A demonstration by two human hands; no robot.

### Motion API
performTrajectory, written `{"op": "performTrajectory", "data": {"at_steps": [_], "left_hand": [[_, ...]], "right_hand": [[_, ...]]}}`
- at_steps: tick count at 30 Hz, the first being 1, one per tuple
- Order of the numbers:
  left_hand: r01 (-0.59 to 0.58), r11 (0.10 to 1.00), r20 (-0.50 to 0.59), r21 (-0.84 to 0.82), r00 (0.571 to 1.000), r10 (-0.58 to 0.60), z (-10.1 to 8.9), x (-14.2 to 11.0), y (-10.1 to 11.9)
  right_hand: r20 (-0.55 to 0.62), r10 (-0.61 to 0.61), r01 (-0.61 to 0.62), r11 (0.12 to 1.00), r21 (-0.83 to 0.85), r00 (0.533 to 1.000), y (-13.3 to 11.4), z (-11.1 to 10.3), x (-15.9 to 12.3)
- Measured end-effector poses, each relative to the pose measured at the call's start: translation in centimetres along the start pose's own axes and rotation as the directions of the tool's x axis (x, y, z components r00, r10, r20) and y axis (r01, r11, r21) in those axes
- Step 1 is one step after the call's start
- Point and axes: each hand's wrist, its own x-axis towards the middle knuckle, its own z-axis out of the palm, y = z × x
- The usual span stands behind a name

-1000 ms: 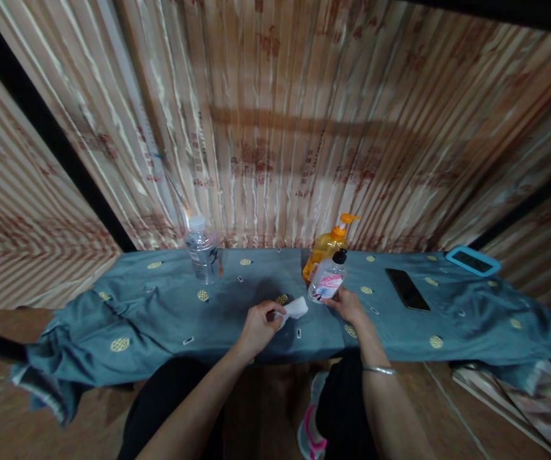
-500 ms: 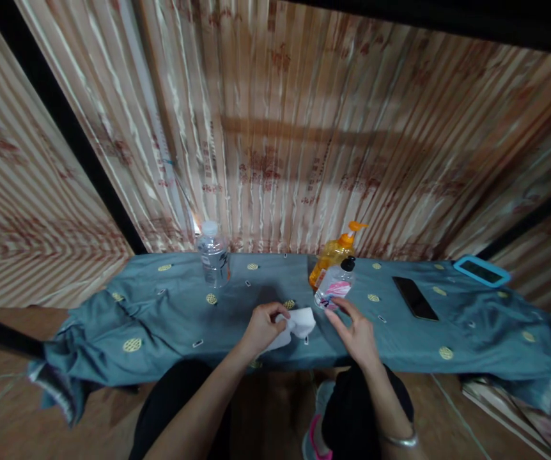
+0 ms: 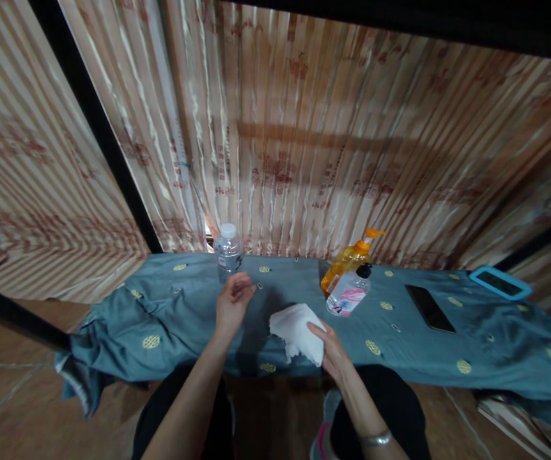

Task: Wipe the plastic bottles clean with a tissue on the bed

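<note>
My right hand (image 3: 333, 350) grips the right edge of a white tissue (image 3: 297, 332), thumb on top. The tissue is spread out, ragged along its lower edge, above the front of the cloth-covered bench. My left hand (image 3: 234, 303) is apart from the tissue, fingers loosely bent and nothing visible in them. It is just in front of a clear plastic bottle (image 3: 229, 252) with a white cap and hides its lower part; whether they touch I cannot tell. Right of the tissue stands a clear pump bottle (image 3: 349, 292) with a black top, before an orange pump bottle (image 3: 347, 260).
A dark phone (image 3: 429, 308) and a blue-framed tablet (image 3: 500, 282) lie to the right on the green patterned cloth (image 3: 184, 319). Striped curtains (image 3: 280, 160) hang behind the bench. A black post (image 3: 98, 128) rises at the left. My knees are under the front edge.
My left hand has let go of the tissue and moved left toward the clear bottle. My right hand, empty before, now holds the tissue, which is more spread out. The view has shifted slightly.
</note>
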Motion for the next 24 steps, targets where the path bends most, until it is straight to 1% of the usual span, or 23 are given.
{"op": "performTrajectory", "data": {"at_steps": [1,2,3,4,5,8,10,13,18,21,23,24], "left_hand": [[-0.030,0.998,-0.113,0.048,0.993,0.035,-1.0,0.9,0.0],[-0.048,0.992,-0.219,0.118,0.973,0.073,-1.9,1.8,0.0],[-0.053,0.979,-0.301,0.195,0.947,0.111,-2.6,2.7,-0.1],[-0.050,0.964,-0.337,0.259,0.931,0.139,-3.2,3.5,-0.2],[-0.041,0.953,-0.344,0.302,0.927,0.149,-3.5,4.2,-0.4],[0.008,0.939,-0.293,0.342,0.951,0.099,-3.4,5.8,-1.4],[0.003,0.936,-0.267,0.353,0.959,0.097,-2.8,6.6,-2.2],[-0.034,0.939,-0.239,0.342,0.963,0.122,-2.0,7.4,-3.0],[-0.088,0.943,-0.180,0.320,0.972,0.152,-1.4,8.5,-3.1],[-0.065,0.928,-0.203,0.368,0.968,0.149,-1.2,8.8,-2.8],[-0.042,0.921,-0.213,0.388,0.968,0.134,-0.9,8.4,-2.7],[-0.038,0.921,-0.201,0.388,0.972,0.124,-0.7,8.0,-2.7]], "right_hand": [[-0.011,0.014,-0.013,0.999,0.031,1.000,0.2,-0.2,0.2],[-0.018,0.026,-0.025,0.998,0.058,0.999,0.3,-0.3,0.4],[-0.023,0.037,-0.035,0.996,0.081,0.999,0.5,-0.2,0.5],[-0.024,0.046,-0.044,0.994,0.101,0.999,0.7,-0.1,0.6],[-0.023,0.054,-0.051,0.992,0.117,0.998,0.9,0.0,0.7],[-0.009,0.078,-0.076,0.985,0.152,0.997,1.4,0.6,0.7],[0.002,0.092,-0.091,0.982,0.166,0.996,1.7,0.9,0.6],[0.010,0.109,-0.109,0.979,0.175,0.994,2.2,1.1,0.3],[0.016,0.111,-0.112,0.980,0.164,0.994,2.5,1.3,-0.2],[0.014,0.092,-0.093,0.985,0.148,0.996,2.3,1.6,-0.5],[0.003,0.064,-0.064,0.989,0.135,0.998,1.8,1.8,-0.7],[-0.004,0.042,-0.041,0.991,0.127,0.999,1.4,2.0,-0.8]]}}
